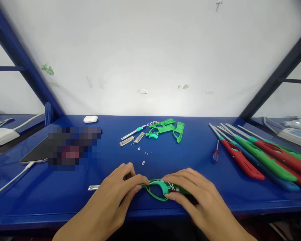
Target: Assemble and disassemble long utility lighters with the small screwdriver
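Note:
A green long-nosed gas lighter (158, 191), its casing open with a teal trigger and thin wires showing, lies near the front edge of the blue table (195, 167). My left hand (120, 189) pinches its metal tube close to the handle; the tube's tip sticks out to the left. My right hand (190, 192) covers the handle's rear, fingers curled down onto it. Loose green casing halves (165, 129), a metal tube with a teal collar (135, 131) and clear plastic pieces (130, 140) lie further back at the centre.
Several whole lighters in red, green and blue (261, 155) lie at the right, a small red-handled screwdriver (216, 152) beside them. A phone with a white cable (37, 154) and a white earbud case (90, 118) sit at the left. Tiny metal bits (143, 157) lie mid-table.

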The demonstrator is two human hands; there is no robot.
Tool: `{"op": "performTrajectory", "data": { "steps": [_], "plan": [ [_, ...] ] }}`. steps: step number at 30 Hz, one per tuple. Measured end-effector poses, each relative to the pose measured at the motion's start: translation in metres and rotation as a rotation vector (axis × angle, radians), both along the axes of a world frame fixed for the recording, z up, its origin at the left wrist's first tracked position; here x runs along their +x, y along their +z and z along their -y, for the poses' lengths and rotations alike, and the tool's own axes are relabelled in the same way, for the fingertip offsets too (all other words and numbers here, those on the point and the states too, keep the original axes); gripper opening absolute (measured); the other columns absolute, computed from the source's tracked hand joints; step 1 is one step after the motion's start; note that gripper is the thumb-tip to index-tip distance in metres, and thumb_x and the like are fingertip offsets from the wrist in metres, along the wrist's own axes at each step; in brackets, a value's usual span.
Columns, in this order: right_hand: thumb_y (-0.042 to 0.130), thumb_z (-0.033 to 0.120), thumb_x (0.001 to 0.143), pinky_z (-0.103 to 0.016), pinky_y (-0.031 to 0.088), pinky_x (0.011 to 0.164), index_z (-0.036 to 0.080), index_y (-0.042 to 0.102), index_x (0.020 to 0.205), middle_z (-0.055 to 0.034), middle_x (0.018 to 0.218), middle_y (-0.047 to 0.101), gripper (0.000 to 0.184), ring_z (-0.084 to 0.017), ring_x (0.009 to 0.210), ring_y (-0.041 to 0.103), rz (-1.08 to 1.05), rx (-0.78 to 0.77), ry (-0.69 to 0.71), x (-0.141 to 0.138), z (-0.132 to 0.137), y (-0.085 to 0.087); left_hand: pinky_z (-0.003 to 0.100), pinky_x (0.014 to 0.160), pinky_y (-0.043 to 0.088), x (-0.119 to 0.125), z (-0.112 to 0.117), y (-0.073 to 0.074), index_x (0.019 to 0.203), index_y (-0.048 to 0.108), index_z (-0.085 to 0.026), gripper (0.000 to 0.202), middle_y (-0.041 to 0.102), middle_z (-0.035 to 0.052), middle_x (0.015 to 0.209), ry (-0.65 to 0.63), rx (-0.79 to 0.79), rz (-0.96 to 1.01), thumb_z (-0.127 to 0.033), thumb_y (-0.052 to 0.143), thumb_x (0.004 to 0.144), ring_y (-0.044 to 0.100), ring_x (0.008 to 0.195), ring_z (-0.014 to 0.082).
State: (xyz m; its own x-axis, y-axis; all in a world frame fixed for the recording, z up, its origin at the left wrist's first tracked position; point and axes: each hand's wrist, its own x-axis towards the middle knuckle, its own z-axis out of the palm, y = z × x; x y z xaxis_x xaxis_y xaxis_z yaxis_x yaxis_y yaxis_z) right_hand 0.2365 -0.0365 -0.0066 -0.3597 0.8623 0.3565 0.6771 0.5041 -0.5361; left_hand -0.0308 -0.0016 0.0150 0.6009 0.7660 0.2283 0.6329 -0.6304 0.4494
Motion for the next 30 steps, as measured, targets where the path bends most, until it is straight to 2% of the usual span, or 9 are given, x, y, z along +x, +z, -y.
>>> {"op": "performTrajectory", "data": {
  "steps": [6,9,12,14,17,21,25,27,30],
  "plan": [
    [0.064,0.03,0.105,-0.036,0.051,0.1,0.039,0.066,0.124,0.0054,0.12,0.075,0.021,-0.02,0.111,0.066,-0.036,0.014,-0.002,0.0,-0.001,-0.002,0.027,0.072,0.058,0.002,0.003,0.012,0.12,0.067,-0.034,0.037,0.065,-0.0001,0.106,0.007,-0.01,-0.029,-0.022,0.033,0.113,0.065,0.088,0.0182],
    [0.065,0.031,0.105,-0.039,0.049,0.104,0.04,0.066,0.123,0.0068,0.118,0.076,0.02,-0.02,0.11,0.068,-0.047,0.01,-0.014,0.001,-0.001,-0.003,0.027,0.077,0.059,-0.001,0.003,0.011,0.121,0.067,-0.032,0.039,0.063,0.001,0.111,-0.02,-0.037,-0.062,-0.013,0.036,0.108,0.065,0.091,0.0177],
    [0.064,0.033,0.105,-0.039,0.05,0.101,0.039,0.066,0.121,0.006,0.116,0.076,0.018,-0.02,0.108,0.068,-0.061,-0.014,-0.014,0.0,-0.002,-0.002,0.028,0.083,0.058,-0.003,0.003,0.008,0.119,0.066,-0.03,0.044,0.062,0.0015,0.114,-0.075,-0.033,-0.069,0.0,0.041,0.099,0.064,0.096,0.0178],
    [0.064,0.033,0.105,-0.038,0.051,0.098,0.038,0.066,0.121,0.0049,0.117,0.075,0.017,-0.02,0.108,0.067,-0.061,-0.035,-0.006,0.0,-0.002,0.0,0.027,0.081,0.058,-0.003,0.002,0.007,0.116,0.066,-0.029,0.048,0.061,0.0014,0.111,-0.087,-0.031,-0.061,0.005,0.042,0.093,0.063,0.095,0.0181],
    [0.064,0.031,0.105,-0.039,0.05,0.101,0.037,0.065,0.122,0.0042,0.118,0.074,0.019,-0.02,0.11,0.066,-0.05,-0.039,-0.001,-0.001,-0.002,0.002,0.028,0.081,0.057,-0.002,0.001,0.005,0.116,0.065,-0.029,0.048,0.06,0.0015,0.111,-0.071,-0.034,-0.039,0.005,0.039,0.095,0.063,0.095,0.018],
    [0.067,0.026,0.103,-0.037,0.051,0.1,0.036,0.066,0.121,0.005,0.116,0.075,0.021,-0.02,0.11,0.066,-0.031,0.004,0.002,-0.002,-0.004,0.004,0.034,0.096,0.055,-0.003,0.001,-0.004,0.127,0.06,-0.033,0.051,0.056,0.0021,0.12,-0.056,-0.068,-0.054,0.004,0.038,0.098,0.061,0.107,0.0198],
    [0.068,0.025,0.102,-0.036,0.054,0.099,0.035,0.066,0.122,0.005,0.114,0.076,0.022,-0.02,0.113,0.066,0.002,0.04,-0.003,-0.002,-0.005,0.006,0.04,0.096,0.055,-0.003,-0.002,-0.014,0.131,0.057,-0.034,0.058,0.056,0.0035,0.12,-0.046,-0.022,-0.115,0.008,0.037,0.095,0.059,0.107,0.0226],
    [0.066,0.026,0.103,-0.039,0.053,0.103,0.034,0.065,0.125,0.0039,0.117,0.077,0.023,-0.021,0.117,0.067,0.042,0.085,-0.016,-0.002,-0.005,0.006,0.046,0.098,0.055,-0.003,-0.003,-0.017,0.134,0.056,-0.034,0.062,0.058,0.0043,0.12,-0.044,0.064,-0.131,0.009,0.036,0.094,0.06,0.106,0.0247],
    [0.064,0.027,0.104,-0.051,0.049,0.113,0.033,0.064,0.131,0.0006,0.128,0.076,0.028,-0.026,0.125,0.066,0.127,0.197,-0.055,-0.001,-0.006,0.003,0.05,0.098,0.055,-0.002,-0.003,-0.018,0.139,0.055,-0.035,0.065,0.062,0.0046,0.118,-0.046,0.172,-0.115,0.009,0.037,0.094,0.062,0.103,0.026]
  ]
}}
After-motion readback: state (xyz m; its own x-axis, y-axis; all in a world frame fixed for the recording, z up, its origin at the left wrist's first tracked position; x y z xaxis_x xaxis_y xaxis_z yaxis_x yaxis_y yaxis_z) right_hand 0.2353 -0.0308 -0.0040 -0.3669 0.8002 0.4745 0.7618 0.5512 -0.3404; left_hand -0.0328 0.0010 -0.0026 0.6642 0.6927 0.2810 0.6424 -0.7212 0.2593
